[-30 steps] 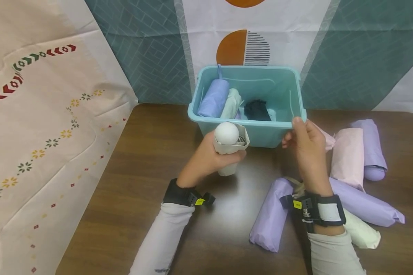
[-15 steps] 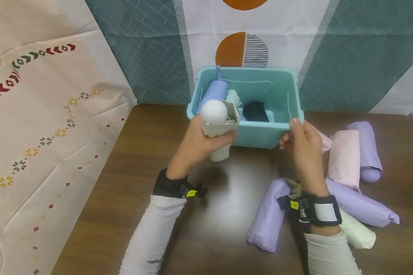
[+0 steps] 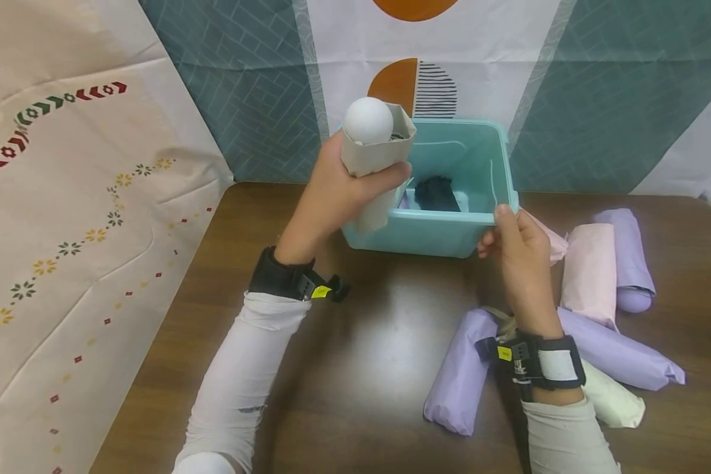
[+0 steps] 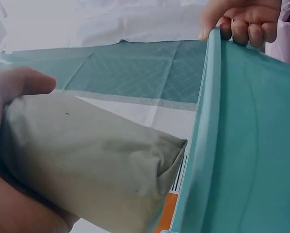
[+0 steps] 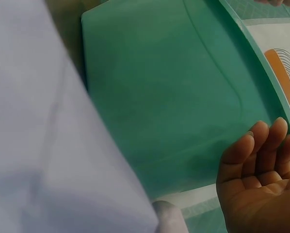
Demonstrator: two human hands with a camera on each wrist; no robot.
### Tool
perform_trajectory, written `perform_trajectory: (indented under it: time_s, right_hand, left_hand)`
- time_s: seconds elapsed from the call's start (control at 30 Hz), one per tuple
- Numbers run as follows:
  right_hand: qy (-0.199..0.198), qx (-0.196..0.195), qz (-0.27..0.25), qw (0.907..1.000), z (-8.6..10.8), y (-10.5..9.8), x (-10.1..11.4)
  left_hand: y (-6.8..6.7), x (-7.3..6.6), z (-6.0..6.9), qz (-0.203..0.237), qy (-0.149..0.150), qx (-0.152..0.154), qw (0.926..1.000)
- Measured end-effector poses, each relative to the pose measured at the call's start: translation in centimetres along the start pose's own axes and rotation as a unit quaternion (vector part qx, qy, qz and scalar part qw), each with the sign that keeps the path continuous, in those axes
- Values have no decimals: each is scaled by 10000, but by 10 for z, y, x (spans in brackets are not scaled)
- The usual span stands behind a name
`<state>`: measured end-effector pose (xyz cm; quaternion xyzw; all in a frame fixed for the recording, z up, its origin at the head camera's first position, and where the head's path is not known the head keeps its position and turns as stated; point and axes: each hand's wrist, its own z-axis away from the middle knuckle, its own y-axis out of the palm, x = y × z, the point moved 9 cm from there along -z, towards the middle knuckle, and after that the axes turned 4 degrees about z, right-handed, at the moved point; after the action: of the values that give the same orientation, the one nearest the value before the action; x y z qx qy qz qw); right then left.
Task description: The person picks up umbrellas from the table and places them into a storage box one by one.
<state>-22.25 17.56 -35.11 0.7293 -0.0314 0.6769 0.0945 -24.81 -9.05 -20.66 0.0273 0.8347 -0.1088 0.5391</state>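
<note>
My left hand (image 3: 338, 187) grips a folded umbrella (image 3: 372, 158) in a pale grey-green cover, its white ball handle (image 3: 367, 120) uppermost. It is held tilted over the near left rim of a teal plastic bin (image 3: 426, 237). In the left wrist view, the covered end of the umbrella (image 4: 91, 155) lies beside the bin's wall (image 4: 261, 126). My right hand (image 3: 524, 263) holds the bin's near right corner, thumb on the rim and fingers curled below it. A dark bundle (image 3: 437, 194) lies inside the bin; the raised hand and umbrella hide the bin's left part.
Right of the bin lie a pink covered umbrella (image 3: 590, 273) and a lilac one (image 3: 626, 257) with a round handle. Nearer are two more lilac ones (image 3: 459, 375) and a pale green one (image 3: 613, 398). Patterned cloth (image 3: 243, 99) hangs behind the brown table (image 3: 355, 395).
My left hand has risen and moved away from me with the umbrella, from in front of the bin to over its left rim. My right hand stays at the bin's corner.
</note>
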Motion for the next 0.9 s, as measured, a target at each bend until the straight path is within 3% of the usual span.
perform_trajectory:
  time_s: [0.3, 0.6, 0.73, 0.9]
  right_hand:
    - [50, 15, -48, 10000, 1, 1, 0]
    - [40, 74, -139, 9999, 0, 2, -1]
    - [36, 73, -66, 9999, 0, 1, -1]
    - [65, 43, 78, 9999, 0, 0, 0]
  left_hand:
    - [2, 9, -36, -225, -412, 307, 9984]
    - [9, 39, -62, -226, -1472, 496, 9876]
    - [16, 54, -71, -56, -1985, 644, 9780]
    - [25, 69, -73, -25, -2787, 1100, 9540]
